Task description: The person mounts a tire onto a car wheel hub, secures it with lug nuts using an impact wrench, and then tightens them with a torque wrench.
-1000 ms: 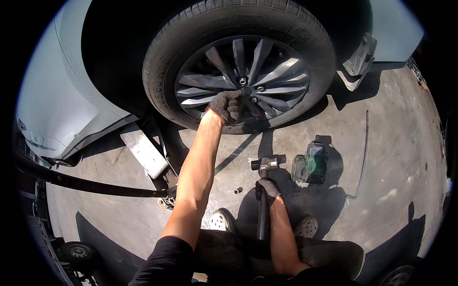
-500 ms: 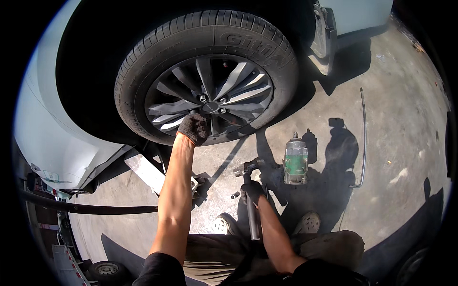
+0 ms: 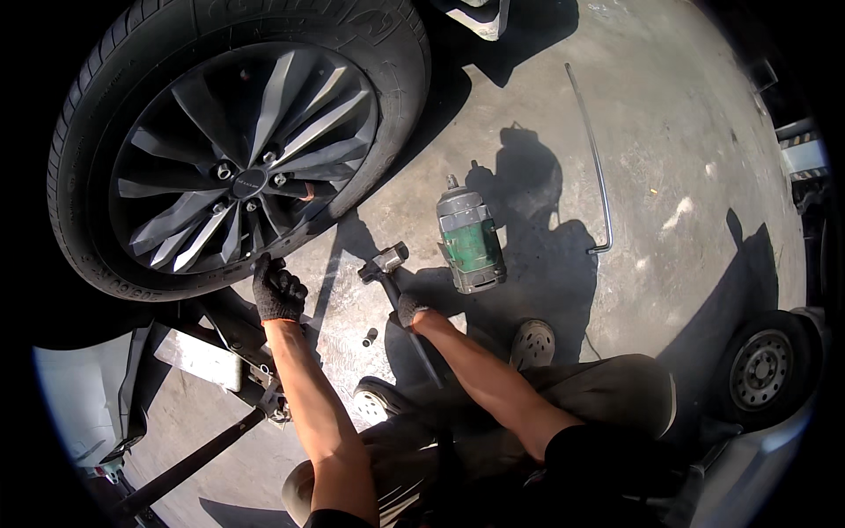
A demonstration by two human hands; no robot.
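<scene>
My left hand (image 3: 278, 290), in a dark knit glove, has curled fingers beside the lower tire sidewall; whatever they may hold cannot be made out. Above it stands a car wheel with a black tire (image 3: 79, 202), dark-and-silver spokes and bolts around the hub (image 3: 249, 183). My gloved right hand (image 3: 410, 310) grips the dark handle of a hammer (image 3: 385, 262) with a wide metal head, low over the concrete floor. Right of the hammer is a green-and-grey power tool (image 3: 471, 246) with a drive tip. A small socket (image 3: 368, 339) lies between my forearms.
A floor jack (image 3: 198, 356) with a long handle (image 3: 194, 460) is at lower left, by a pale car panel (image 3: 79, 396). A bent metal bar (image 3: 597, 158) lies to the right. A spare wheel (image 3: 757, 374) is at far right; my clogs (image 3: 532, 343) are below.
The view has swung rightward, shifting the wheel to upper left. My left hand has dropped from near the hub to the tire's lower edge. My right hand still holds the hammer.
</scene>
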